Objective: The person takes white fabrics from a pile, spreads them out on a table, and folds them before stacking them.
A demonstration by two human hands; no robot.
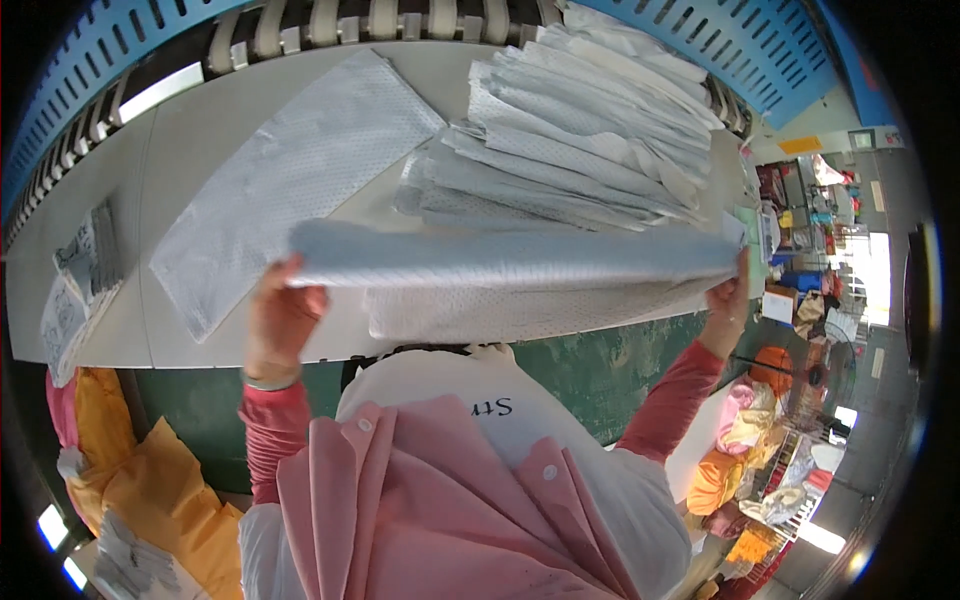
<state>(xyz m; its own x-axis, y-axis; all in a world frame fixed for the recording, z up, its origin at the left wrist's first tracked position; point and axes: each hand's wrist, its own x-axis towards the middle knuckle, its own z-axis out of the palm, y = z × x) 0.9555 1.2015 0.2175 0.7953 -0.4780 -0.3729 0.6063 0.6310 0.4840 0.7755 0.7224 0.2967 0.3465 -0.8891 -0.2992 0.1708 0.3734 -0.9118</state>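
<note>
A pale grey dotted cloth point(520, 255), folded long and narrow, is stretched level between my hands just above the table's near edge. My left hand point(283, 315) pinches its left end, and my right hand point(730, 300) grips its right end. Beneath it lies another dotted cloth point(480, 312) at the near edge. A flat dotted cloth point(310, 150) is spread on the table to the left, lying slantwise. Beyond the held cloth, a big pile of folded dotted cloths point(590, 120) fans out toward the far right.
The white table point(130, 190) meets a machine with several belts point(325, 20) and blue perforated guards point(720, 45) at the far side. Small printed cloth bundles point(85, 270) sit at the left. Orange cloth point(160, 480) hangs lower left; colourful cloth heaps point(740, 430) stand at the right.
</note>
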